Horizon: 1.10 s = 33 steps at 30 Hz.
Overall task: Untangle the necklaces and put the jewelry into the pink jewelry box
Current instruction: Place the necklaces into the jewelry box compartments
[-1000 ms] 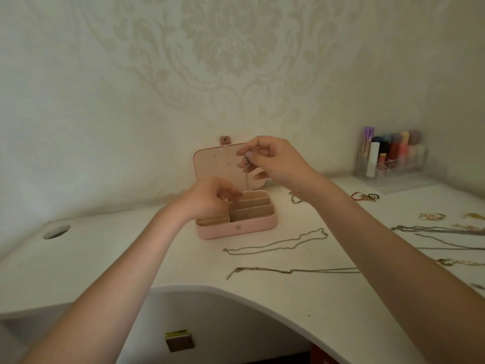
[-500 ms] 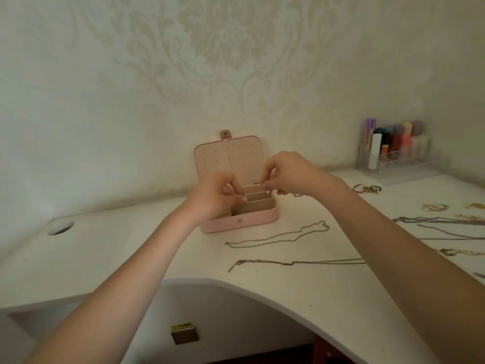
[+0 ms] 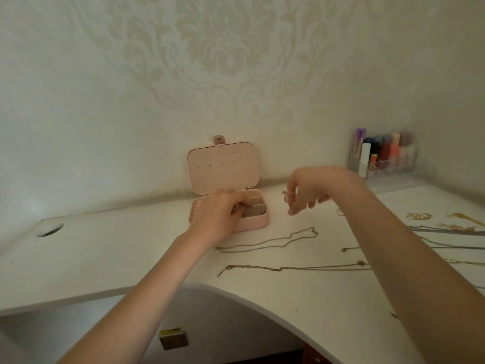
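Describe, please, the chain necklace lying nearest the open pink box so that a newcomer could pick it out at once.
Start at the pink jewelry box standing open against the wall on the white desk. Just in front of it and to its right lies a thin chain necklace, doubled into a long narrow loop. Unlike the straighter chain nearer the desk edge, it curves and ends in a rounded bend at its right.

home bedroom | damask wallpaper (image 3: 231,61) | cosmetics organizer (image 3: 385,158) (vanity desk)
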Available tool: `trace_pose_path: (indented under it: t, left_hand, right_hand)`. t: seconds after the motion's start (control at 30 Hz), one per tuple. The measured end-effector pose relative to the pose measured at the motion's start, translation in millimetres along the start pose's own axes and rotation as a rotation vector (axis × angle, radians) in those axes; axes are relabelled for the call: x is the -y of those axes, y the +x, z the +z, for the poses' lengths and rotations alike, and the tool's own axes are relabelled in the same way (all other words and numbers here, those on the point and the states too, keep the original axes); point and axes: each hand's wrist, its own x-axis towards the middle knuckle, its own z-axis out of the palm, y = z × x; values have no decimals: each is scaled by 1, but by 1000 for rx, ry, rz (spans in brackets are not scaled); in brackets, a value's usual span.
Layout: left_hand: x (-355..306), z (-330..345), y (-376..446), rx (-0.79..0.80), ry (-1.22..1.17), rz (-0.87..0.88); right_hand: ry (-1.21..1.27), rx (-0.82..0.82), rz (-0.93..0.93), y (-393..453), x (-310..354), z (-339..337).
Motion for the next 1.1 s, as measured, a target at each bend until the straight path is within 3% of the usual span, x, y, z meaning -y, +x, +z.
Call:
trace_pose_path:
  t: [0.1, 0.23, 0.4, 0.57, 0.77, 0.9, 1.1]
  left_hand:
    - [-24, 9, -1, -77, -171, 116]
    - [-44, 26, -1, -7, -302, 139]
    - [-62, 32, -4, 88, -362, 114]
    - [-62, 41, -3, 153, -465, -32]
    - [-61, 44, -1, 170, -867, -238]
    - [-52, 42, 5, 43, -860, -300]
    - [-40, 29, -2, 74, -794, -252]
  right_hand:
    - [-134, 267, 220, -14, -10, -1]
    - [-227, 325, 267, -15, -2, 6]
    - [-121, 380, 273, -5, -6, 12]
    - [278, 255, 43, -4, -12, 10]
    - [672, -36, -129, -5, -10, 4]
    - [892, -77, -148, -3, -8, 7]
    - [1277, -162, -123, 2, -13, 7]
